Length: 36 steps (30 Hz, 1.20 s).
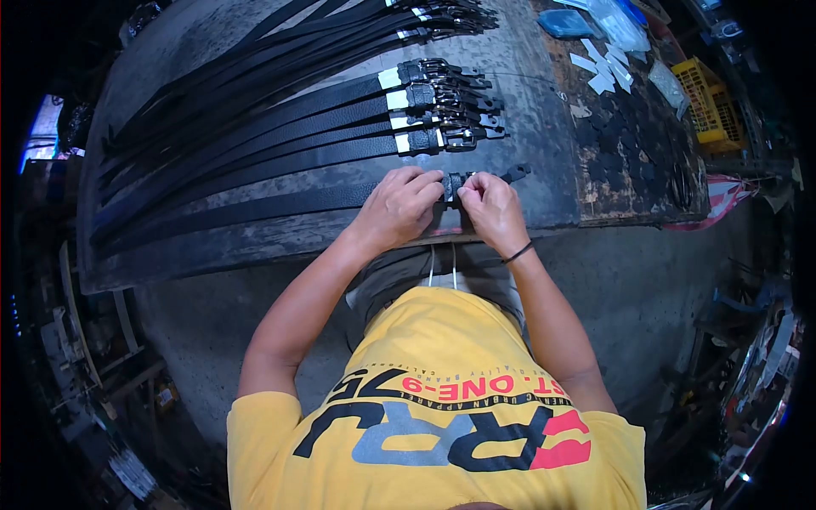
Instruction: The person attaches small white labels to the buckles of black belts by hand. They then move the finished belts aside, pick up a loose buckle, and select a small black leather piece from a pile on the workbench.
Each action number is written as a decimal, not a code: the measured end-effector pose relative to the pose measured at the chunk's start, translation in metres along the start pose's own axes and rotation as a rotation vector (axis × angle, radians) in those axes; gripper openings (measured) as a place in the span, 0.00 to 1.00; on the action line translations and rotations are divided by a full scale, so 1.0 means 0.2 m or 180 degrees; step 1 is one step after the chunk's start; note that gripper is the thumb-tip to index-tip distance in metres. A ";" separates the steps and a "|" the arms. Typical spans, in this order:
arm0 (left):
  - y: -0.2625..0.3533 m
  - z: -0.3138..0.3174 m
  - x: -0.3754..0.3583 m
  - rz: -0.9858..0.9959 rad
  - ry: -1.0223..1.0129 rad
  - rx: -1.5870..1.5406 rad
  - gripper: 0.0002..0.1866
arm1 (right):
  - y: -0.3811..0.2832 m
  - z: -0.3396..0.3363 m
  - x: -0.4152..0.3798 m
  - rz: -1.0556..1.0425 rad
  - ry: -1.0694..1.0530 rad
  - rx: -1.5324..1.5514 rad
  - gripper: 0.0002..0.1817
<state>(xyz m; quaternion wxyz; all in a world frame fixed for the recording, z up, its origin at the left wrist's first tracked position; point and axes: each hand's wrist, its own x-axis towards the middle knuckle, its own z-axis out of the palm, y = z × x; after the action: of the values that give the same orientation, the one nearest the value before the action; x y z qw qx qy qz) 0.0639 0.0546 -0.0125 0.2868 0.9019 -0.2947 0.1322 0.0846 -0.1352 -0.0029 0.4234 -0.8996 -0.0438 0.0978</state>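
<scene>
A black leather belt [280, 207] lies along the near edge of the table, its buckle end between my two hands. My left hand [399, 204] is closed over the strap just left of the buckle end. On the other side, my right hand [493, 208] pinches at the buckle end, and a small black tab sticks out beyond it. The buckle itself is mostly hidden by my fingers. Just behind, several black belts [340, 157] lie side by side with white labels [399, 123] around them near their metal buckles [463, 136].
Another bunch of black belts [280, 64] lies farther back on the dark table [544, 127]. At the right are white label pieces [602, 68], scattered black scraps [625, 144], a clear plastic bag [619, 25] and a yellow crate [710, 102]. The table's near edge runs below my hands.
</scene>
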 end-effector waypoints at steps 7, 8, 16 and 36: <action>0.02 0.03 0.02 -0.0104 0.0118 0.0005 0.14 | -0.02 -0.04 0.03 0.0190 -0.0227 0.0074 0.12; 0.02 0.03 0.02 -0.0111 0.0114 -0.0001 0.14 | -0.02 -0.04 0.03 0.0205 -0.0233 0.0076 0.12; 0.05 0.08 0.02 -0.0232 0.0184 0.0202 0.16 | -0.03 -0.04 0.02 0.0210 -0.0202 0.0131 0.13; -0.02 0.05 0.01 0.0203 0.0163 0.0314 0.11 | -0.03 -0.02 0.05 -0.0016 -0.0059 -0.0005 0.13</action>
<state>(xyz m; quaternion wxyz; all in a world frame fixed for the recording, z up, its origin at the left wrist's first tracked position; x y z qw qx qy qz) 0.0682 0.0499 -0.0206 0.2450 0.9014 -0.3089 0.1788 0.0958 -0.1335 0.0022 0.4225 -0.8988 -0.0500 0.1051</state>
